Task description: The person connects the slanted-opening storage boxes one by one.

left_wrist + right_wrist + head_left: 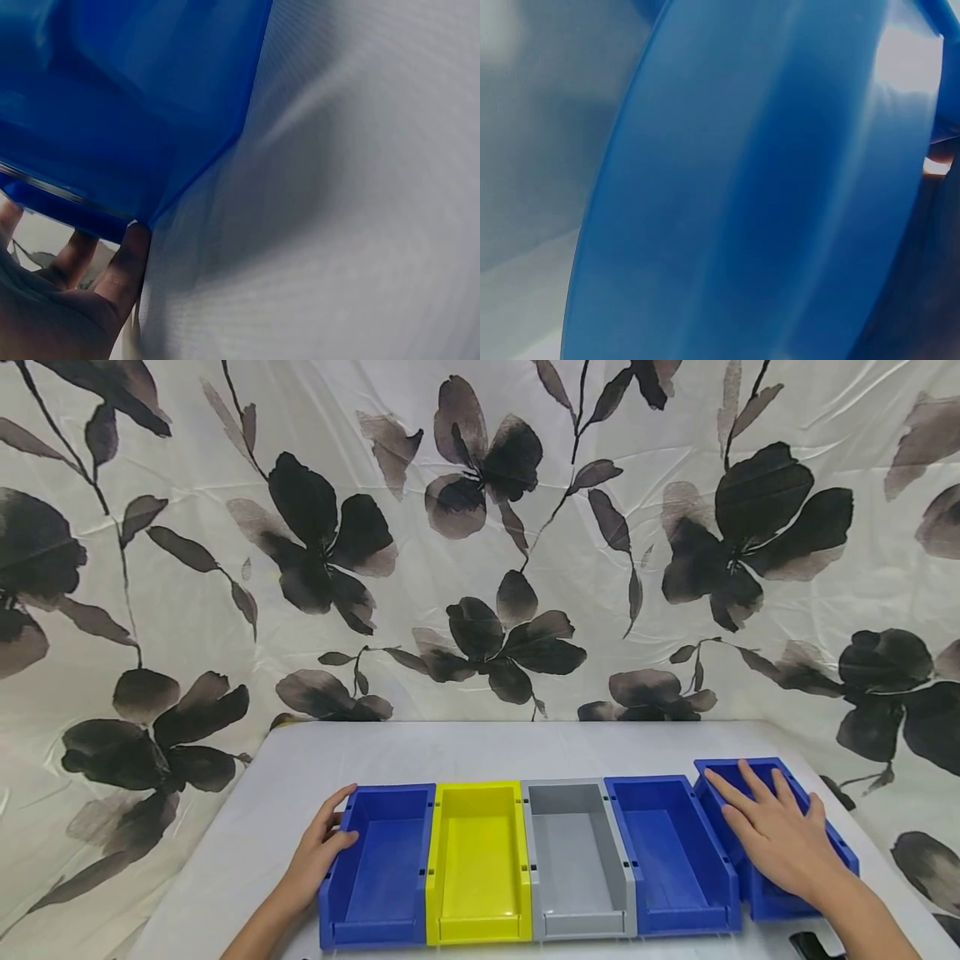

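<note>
In the head view, a row of open-front plastic bins stands on the table: a left blue bin (386,877), a yellow bin (478,860), a grey bin (573,860) and another blue bin (671,860). A right-end blue bin (783,897) sits askew beside them. My left hand (309,860) touches the outer side of the left blue bin, its thumb and forefinger extended along the edge. Up close in the left wrist view, fingertips (135,236) meet its rim. My right hand (783,839) lies spread across the right-end bin, covering part of its inside.
The white table (517,747) reaches back to a hanging floral cloth (480,552). A small black object (813,946) lies at the front right, partly behind the right forearm. Another dark object (837,793) shows past the table's right edge.
</note>
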A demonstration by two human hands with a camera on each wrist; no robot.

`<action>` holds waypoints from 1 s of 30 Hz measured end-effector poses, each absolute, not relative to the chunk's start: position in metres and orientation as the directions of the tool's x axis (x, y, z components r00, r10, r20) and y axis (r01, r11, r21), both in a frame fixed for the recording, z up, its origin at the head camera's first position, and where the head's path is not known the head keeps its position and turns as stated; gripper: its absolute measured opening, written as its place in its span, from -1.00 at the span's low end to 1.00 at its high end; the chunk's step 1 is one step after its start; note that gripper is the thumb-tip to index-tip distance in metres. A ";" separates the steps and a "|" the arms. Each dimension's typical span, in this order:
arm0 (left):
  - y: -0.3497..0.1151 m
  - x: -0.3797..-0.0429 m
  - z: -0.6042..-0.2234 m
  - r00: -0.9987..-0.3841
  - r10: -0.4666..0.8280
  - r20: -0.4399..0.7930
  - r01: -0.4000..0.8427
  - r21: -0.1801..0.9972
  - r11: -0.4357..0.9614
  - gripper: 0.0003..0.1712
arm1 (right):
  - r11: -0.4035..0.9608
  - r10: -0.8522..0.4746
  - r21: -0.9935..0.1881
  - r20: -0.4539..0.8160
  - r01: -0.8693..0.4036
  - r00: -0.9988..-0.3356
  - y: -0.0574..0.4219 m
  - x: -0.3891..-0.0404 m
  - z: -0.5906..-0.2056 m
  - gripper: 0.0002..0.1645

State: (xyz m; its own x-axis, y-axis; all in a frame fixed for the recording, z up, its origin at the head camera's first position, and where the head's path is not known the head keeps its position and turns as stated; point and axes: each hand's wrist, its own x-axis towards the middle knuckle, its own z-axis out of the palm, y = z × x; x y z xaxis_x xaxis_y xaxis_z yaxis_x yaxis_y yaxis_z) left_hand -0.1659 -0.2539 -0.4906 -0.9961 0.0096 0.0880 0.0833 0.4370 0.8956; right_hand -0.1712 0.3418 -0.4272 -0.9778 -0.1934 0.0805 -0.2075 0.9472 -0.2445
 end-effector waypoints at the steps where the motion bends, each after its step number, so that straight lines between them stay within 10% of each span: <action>1: -0.254 -0.166 -0.490 -0.996 0.009 0.085 0.081 0.897 0.435 -0.26 | 0.947 -0.193 -0.245 0.080 -0.207 -0.978 0.342 -0.171 -0.428 -0.34; 30: -0.251 -0.169 -0.486 -0.997 0.007 0.077 0.072 0.888 0.454 -0.22 | 0.946 -0.185 -0.249 0.106 -0.206 -0.977 0.338 -0.170 -0.455 -0.34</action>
State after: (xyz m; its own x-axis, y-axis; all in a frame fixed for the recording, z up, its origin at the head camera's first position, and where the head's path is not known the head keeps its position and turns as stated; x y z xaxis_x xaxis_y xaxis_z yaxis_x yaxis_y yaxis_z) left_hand -0.1687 -0.2505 -0.4855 -0.9970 0.0075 0.0771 0.0720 0.4537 0.8882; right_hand -0.1697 0.3379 -0.4553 -0.9770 -0.1850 0.1060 -0.2062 0.9464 -0.2487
